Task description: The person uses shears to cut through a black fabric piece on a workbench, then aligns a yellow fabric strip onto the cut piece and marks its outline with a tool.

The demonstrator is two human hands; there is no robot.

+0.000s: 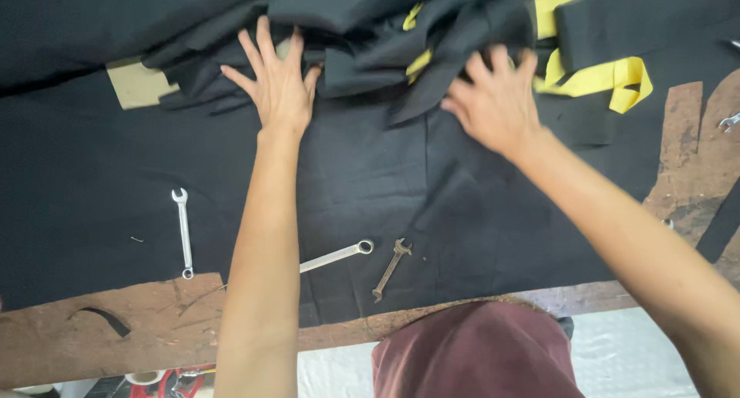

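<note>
A big black cloth [370, 174] covers most of the wooden table [154, 329]. At the top, around 12 o'clock, lies a heap of bunched-up black fabric pieces [385, 43].

The left hand [275, 86] lies flat at about 11 o'clock, fingers spread wide, pressing on the edge of the heap. It grips nothing. The right hand [493, 101] is at about 1 o'clock, also open with the fingers spread. Its fingertips touch the folds of the heap. It is a bit blurry, but nothing is pinched in it.

Yellow straps [609, 78] stick out of the heap just to the right of the right hand, near 2 o'clock. More yellow peeks out between the two hands. A tan cardboard piece [135, 82] shows from under the fabric at 10 o'clock, left of the left hand.

Three tools lie on the cloth, lower down and well apart from the hands. A shiny wrench [183, 232] lies at 8 o'clock. A second shiny wrench [339, 254] lies near 6 o'clock, and the left arm covers part of it. A rusty wrench [391, 269] lies just beside that one.

Another small wrench [729, 121] sits at the right edge, at 3 o'clock. A short black strip [104, 319] lies on the bare wood at 7 o'clock. The person's dark red clothing [478, 352] shows at 6 o'clock.
</note>
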